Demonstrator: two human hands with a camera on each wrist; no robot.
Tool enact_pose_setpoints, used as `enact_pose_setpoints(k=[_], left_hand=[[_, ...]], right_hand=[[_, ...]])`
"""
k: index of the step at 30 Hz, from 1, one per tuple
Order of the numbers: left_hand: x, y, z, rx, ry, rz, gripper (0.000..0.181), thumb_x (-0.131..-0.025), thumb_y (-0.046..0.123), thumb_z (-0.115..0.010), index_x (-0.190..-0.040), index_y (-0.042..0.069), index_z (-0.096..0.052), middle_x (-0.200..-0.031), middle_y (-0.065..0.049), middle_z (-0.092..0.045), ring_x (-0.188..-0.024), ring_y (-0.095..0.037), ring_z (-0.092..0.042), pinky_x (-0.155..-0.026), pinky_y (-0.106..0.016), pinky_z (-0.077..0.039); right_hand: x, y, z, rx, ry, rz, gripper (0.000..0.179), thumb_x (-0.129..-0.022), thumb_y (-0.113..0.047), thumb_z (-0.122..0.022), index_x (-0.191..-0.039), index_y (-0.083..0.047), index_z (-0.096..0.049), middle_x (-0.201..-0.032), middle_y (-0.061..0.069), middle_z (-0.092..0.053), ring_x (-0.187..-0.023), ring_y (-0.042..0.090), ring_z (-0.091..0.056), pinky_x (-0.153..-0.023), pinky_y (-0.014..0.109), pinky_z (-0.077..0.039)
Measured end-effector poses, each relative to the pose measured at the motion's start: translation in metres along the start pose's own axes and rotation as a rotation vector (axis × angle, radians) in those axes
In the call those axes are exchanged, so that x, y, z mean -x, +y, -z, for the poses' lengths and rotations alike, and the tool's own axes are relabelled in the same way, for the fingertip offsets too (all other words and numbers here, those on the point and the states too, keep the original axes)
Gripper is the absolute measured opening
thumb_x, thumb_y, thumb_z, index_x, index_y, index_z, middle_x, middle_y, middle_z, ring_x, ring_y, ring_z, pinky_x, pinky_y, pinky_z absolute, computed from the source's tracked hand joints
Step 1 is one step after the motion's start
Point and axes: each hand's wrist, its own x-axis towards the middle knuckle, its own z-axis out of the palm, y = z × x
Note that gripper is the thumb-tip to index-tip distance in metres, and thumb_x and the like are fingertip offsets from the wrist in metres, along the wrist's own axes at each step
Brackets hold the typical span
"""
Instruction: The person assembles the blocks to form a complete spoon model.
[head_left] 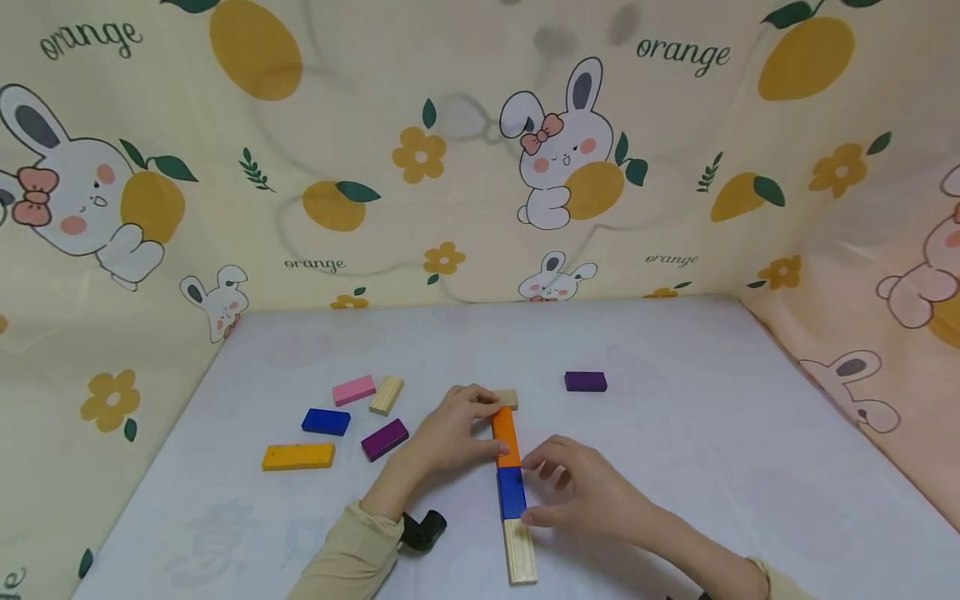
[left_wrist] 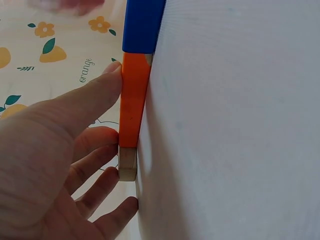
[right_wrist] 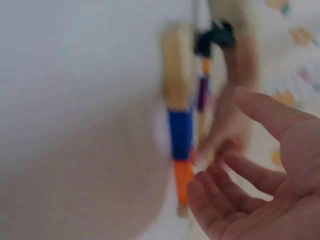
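Observation:
A row of blocks lies end to end on the table: a plain wooden block (head_left: 521, 554) nearest me, a blue block (head_left: 512, 493), an orange block (head_left: 506, 435) and a second plain wooden block (head_left: 508, 398) set crosswise at the far end. My left hand (head_left: 453, 429) rests at the left of the row, thumb and forefinger touching the orange block, as the left wrist view also shows. Its other fingertips lie close to the far wooden block (left_wrist: 127, 165). My right hand (head_left: 588, 492) hovers beside the blue block from the right, fingers loosely bent, nothing in them.
Left of the row lie a pink block (head_left: 354, 390), a small wooden block (head_left: 386, 395), another blue block (head_left: 326, 422), a purple block (head_left: 385, 439) and a long yellow block (head_left: 298, 457). A dark purple block (head_left: 585, 382) lies far right of the row. Patterned cloth (head_left: 450, 167) hangs around the table.

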Motion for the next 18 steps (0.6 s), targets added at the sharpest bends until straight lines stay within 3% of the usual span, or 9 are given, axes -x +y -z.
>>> enact_pose_setpoints(k=[5, 11, 18], left_hand=[[-0.001, 0.001, -0.001, -0.013, -0.001, 0.008, 0.062, -0.084, 0.045, -0.076, -0.134, 0.012, -0.063, -0.134, 0.002, -0.054, -0.128, -0.019, -0.040, -0.104, -0.043, -0.040], [-0.001, 0.001, -0.002, -0.010, -0.003, 0.011, 0.062, -0.084, 0.047, -0.075, -0.134, 0.013, -0.063, -0.134, 0.002, -0.053, -0.129, -0.020, -0.039, -0.104, -0.045, -0.040], [-0.001, 0.001, 0.000, 0.000, 0.003, 0.012, 0.061, -0.084, 0.046, -0.076, -0.134, 0.013, -0.063, -0.134, 0.002, -0.053, -0.128, -0.020, -0.039, -0.104, -0.045, -0.040]], right_hand=[[-0.013, 0.006, 0.010, 0.039, 0.056, -0.033, 0.052, -0.076, -0.039, -0.086, -0.116, -0.011, -0.067, -0.113, 0.000, -0.063, -0.097, 0.022, -0.058, -0.078, 0.035, -0.055], [-0.021, 0.009, 0.009, 0.043, 0.063, -0.035, 0.059, -0.075, -0.039, -0.086, -0.122, -0.010, -0.067, -0.121, -0.001, -0.062, -0.107, 0.024, -0.058, -0.082, 0.040, -0.054], [-0.018, 0.013, 0.009, 0.030, 0.032, -0.069, 0.073, -0.071, -0.041, -0.088, -0.132, -0.011, -0.062, -0.134, -0.001, -0.055, -0.117, 0.024, -0.052, -0.087, 0.042, -0.052]])
